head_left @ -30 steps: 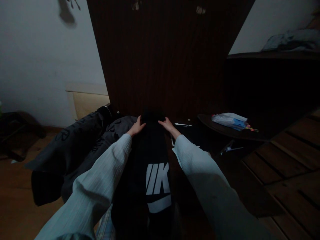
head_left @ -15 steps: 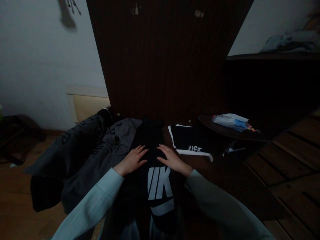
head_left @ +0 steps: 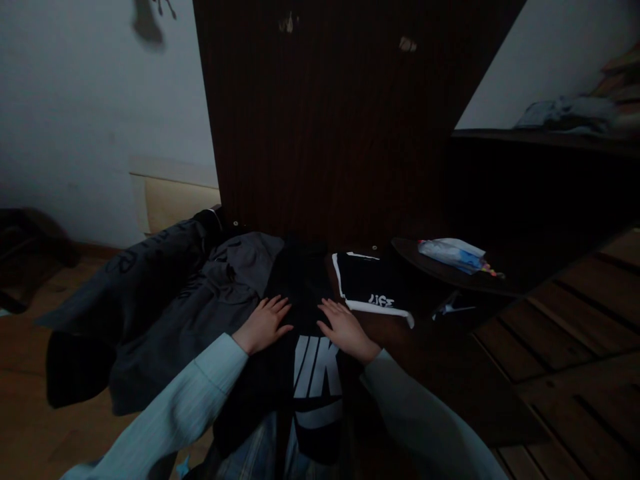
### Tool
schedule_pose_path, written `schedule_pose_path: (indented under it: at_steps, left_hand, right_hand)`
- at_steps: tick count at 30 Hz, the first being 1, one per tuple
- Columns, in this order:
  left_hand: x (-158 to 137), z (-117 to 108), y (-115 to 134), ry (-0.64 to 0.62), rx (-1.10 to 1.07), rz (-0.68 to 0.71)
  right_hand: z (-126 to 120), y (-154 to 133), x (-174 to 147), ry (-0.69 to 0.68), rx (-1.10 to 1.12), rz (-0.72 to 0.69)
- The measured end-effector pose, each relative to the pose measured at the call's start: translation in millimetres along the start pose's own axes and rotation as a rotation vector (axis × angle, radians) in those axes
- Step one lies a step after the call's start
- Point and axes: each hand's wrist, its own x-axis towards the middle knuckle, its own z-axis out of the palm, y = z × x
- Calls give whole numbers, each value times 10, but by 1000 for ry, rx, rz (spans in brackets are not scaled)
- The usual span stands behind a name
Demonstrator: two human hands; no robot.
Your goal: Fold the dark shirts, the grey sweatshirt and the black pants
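Note:
A black garment with large white letters (head_left: 305,287) lies lengthwise in front of me, its lower end hanging over the near edge. My left hand (head_left: 263,325) rests flat on its left side, fingers spread. On the right side, my right hand (head_left: 346,328) lies palm down with its fingers stretched out. Neither hand grips anything. To the left, a dark grey garment with black lettering (head_left: 175,313) is spread loosely, touching the black one. A folded black garment with white trim (head_left: 363,280) sits just beyond my right hand.
A tall dark wooden panel (head_left: 325,133) rises behind the clothes. At right, a low rounded shelf (head_left: 407,252) carries a plastic packet (head_left: 453,255). Wooden slats (head_left: 575,320) stand on the far right. Folded cloth (head_left: 567,113) lies on a higher surface.
The view has turned slightly. My hands have moved a little apart on the black garment and both stay flat. The other clothes lie as before.

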Motion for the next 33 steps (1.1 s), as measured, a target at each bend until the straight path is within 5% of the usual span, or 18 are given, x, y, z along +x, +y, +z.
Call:
schedule_pose_path:
  at_steps: [5, 10, 16, 33]
  left_hand:
    - [332, -154, 179, -98, -55, 17]
    - [636, -8, 55, 16, 90, 12]
    - [606, 201, -70, 14, 234, -83]
    - [575, 163, -128, 32, 241, -115]
  right_hand:
    - [-203, -54, 171, -31, -75, 118]
    - [9, 30, 542, 68, 5, -77]
    - [306, 72, 636, 25, 1, -25]
    - [300, 79, 634, 34, 78, 10]
